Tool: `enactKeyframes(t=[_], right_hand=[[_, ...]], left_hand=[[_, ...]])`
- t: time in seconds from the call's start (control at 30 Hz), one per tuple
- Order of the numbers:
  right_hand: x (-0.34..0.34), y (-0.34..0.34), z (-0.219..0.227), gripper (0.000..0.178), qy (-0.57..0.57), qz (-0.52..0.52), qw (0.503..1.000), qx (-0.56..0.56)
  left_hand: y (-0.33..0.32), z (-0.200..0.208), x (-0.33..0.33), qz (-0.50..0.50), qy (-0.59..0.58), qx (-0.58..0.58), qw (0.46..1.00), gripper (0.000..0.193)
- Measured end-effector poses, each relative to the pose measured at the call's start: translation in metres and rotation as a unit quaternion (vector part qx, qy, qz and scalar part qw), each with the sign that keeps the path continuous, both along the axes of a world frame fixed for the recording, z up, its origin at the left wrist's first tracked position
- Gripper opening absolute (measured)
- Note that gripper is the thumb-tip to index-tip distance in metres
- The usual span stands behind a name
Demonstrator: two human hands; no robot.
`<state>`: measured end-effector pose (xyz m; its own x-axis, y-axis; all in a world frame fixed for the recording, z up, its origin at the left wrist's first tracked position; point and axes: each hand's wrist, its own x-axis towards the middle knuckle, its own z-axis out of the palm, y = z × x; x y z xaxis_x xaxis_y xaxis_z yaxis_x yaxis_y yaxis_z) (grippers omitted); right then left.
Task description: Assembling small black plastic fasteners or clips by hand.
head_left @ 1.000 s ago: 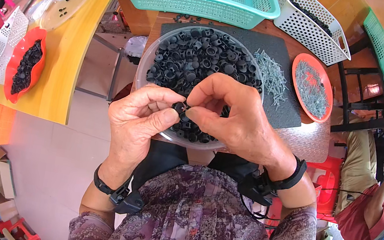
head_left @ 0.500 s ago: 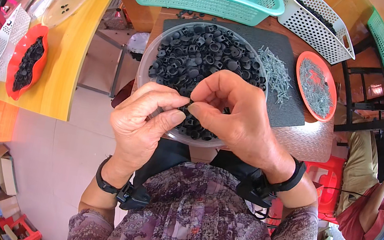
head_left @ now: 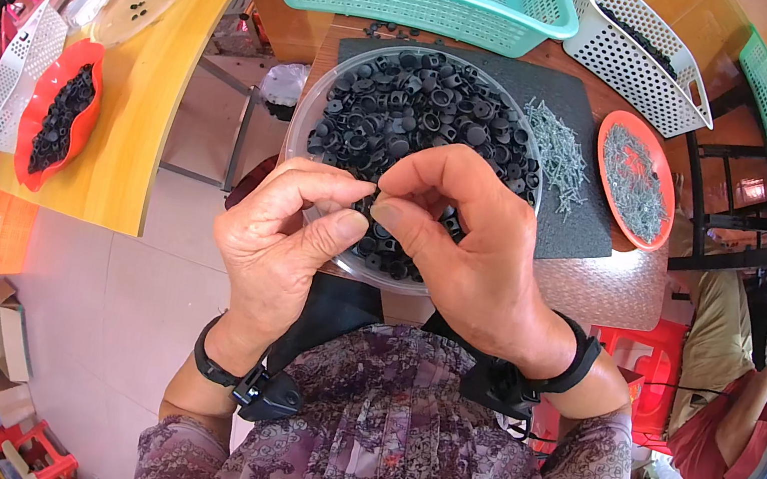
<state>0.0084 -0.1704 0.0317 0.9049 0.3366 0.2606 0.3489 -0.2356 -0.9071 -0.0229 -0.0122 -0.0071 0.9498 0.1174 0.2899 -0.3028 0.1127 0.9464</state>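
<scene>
My left hand [head_left: 288, 234] and my right hand [head_left: 476, 235] meet fingertip to fingertip above a round clear tub [head_left: 300, 129] heaped with small black plastic caps [head_left: 401, 105]. Both hands are pinched closed. Between the tips sits a small dark part, mostly hidden by the fingers; its exact kind does not show. On a dark mat [head_left: 572, 236] to the right of the tub lies a loose pile of thin silver screws or pins [head_left: 555, 152]. Beside it, an orange-red plate [head_left: 662, 225] bears more of the same metal pieces.
Behind the tub stand a turquoise basket [head_left: 411, 13] and a white perforated basket [head_left: 634, 78] with black parts. At left, a yellow table [head_left: 128, 156] carries a red scalloped dish [head_left: 29, 135] of black parts. Another person [head_left: 729, 419] sits at the right, near a red stool [head_left: 657, 362].
The view has shifted slightly, so the tub and table appear a little further right. Both hands keep their fingertips together over the tub, with hardly any change in grip.
</scene>
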Motion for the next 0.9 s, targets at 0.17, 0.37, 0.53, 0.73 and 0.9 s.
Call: enactKeyframes(t=[0.17, 0.37, 0.53, 0.73, 0.9], right_hand=[[0.012, 0.009, 0.005, 0.012, -0.063, -0.003, 0.998, -0.007], [0.033, 0.021, 0.001, 0.010, -0.042, 0.032, 0.998, 0.027], [0.034, 0.015, -0.001, 0.011, -0.023, 0.038, 0.999, -0.004], [0.045, -0.009, -0.017, 0.012, -0.240, 0.067, 0.958, -0.143], [0.029, -0.012, -0.018, 0.012, -0.301, 0.135, 0.914, -0.238]], left_hand=[[0.001, 0.008, 0.006, 0.021, -0.030, 0.000, 0.999, 0.017], [0.008, 0.008, 0.013, 0.044, -0.034, -0.006, 0.998, 0.016], [0.014, 0.004, 0.014, 0.059, 0.019, -0.109, 0.992, 0.019], [0.022, -0.005, 0.009, 0.069, 0.055, -0.127, 0.988, 0.022], [0.022, -0.004, 0.001, 0.060, 0.063, -0.108, 0.990, 0.022]])
